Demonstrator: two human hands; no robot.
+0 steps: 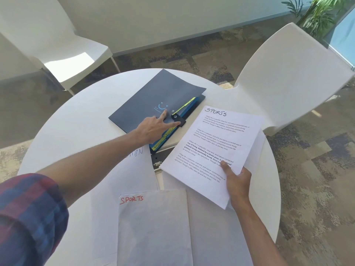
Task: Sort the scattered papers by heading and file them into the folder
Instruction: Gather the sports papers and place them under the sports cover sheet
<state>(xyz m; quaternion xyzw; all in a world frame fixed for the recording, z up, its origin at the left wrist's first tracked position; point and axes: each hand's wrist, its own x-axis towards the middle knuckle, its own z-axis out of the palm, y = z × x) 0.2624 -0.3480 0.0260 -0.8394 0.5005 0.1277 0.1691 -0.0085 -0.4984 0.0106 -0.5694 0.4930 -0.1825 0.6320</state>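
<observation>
In folder (153, 98): yellow-tabbed dividers (184, 106).

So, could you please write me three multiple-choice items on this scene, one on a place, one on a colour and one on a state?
1. Where does the left hand rest?
A. on the folder
B. on a chair
C. on the floor

2. What colour is the SPORTS heading on the near sheet?
A. green
B. red
C. blue

3. What is the state of the right hand?
A. empty and open
B. flat on the table
C. gripping papers

Answers: 1 A, its fingers lie on the dark cover by the snap strap. 2 B, the handwritten letters are red. 3 C, the thumb presses on the top printed sheet, held above the table.
</observation>
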